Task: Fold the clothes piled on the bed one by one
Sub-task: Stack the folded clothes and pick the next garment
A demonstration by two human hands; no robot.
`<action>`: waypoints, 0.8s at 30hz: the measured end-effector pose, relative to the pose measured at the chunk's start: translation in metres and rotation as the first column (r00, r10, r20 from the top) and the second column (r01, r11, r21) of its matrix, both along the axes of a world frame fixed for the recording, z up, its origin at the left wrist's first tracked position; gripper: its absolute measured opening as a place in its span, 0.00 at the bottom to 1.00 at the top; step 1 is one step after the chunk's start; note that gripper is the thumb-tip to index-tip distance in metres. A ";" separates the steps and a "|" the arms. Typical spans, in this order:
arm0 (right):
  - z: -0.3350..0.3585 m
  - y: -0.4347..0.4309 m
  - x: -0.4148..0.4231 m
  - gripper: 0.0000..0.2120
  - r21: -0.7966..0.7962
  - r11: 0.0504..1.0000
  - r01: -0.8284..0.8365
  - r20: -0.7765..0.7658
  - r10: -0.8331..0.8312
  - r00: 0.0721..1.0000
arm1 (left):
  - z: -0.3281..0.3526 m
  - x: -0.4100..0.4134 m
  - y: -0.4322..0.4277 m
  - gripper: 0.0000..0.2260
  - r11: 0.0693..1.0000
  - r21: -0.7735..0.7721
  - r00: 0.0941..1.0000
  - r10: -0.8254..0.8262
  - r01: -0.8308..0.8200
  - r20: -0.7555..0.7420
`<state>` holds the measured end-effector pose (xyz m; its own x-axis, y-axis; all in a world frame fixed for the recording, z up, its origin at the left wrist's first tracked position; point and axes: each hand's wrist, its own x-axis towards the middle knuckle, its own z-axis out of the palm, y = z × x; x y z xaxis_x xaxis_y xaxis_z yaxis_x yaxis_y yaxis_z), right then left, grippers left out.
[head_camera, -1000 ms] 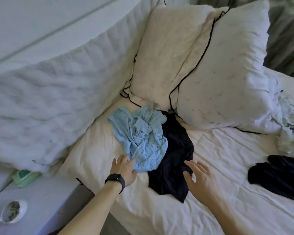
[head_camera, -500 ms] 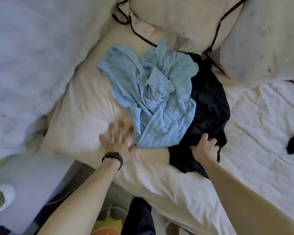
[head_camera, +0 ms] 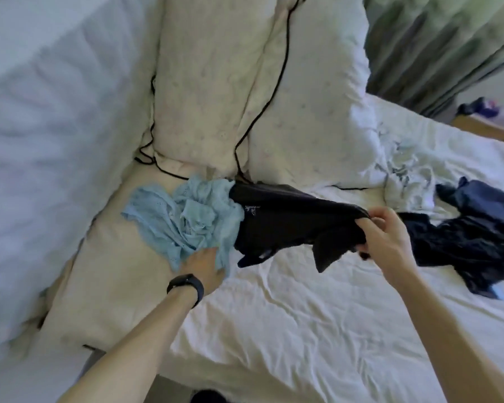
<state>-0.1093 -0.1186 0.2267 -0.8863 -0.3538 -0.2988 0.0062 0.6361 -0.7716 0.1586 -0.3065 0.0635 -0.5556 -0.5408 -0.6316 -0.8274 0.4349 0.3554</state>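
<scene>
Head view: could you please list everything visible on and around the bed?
pillows: two, white with black piping, top centre
light blue garment: one, light blue, crumpled below the pillows
black garment: one, black, held up right of it
dark clothes pile: one, black, far right
duvet: one, white, left
sheet: one, white, across the foreground
curtain: one, grey-green, top right
wristband: one, black, left wrist
left hand: one, on the light blue garment, fingers hidden
right hand: one, gripping the black garment
</scene>
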 end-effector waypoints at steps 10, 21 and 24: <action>0.182 0.088 0.014 0.05 -0.547 0.829 0.115 0.250 0.031 0.968 | 0.255 -0.123 0.192 0.32 0.991 -0.127 0.623 -0.129 0.049 -0.772; 0.209 0.247 -0.020 0.04 -0.546 0.829 0.123 0.125 -0.065 0.990 | 0.387 -0.155 0.226 0.08 0.972 -0.233 0.555 -0.215 0.038 -0.804; 0.198 0.270 -0.007 0.03 -0.529 0.830 0.176 0.070 -0.164 0.984 | 0.408 -0.170 0.250 0.10 0.963 -0.239 0.541 -0.267 0.123 -0.798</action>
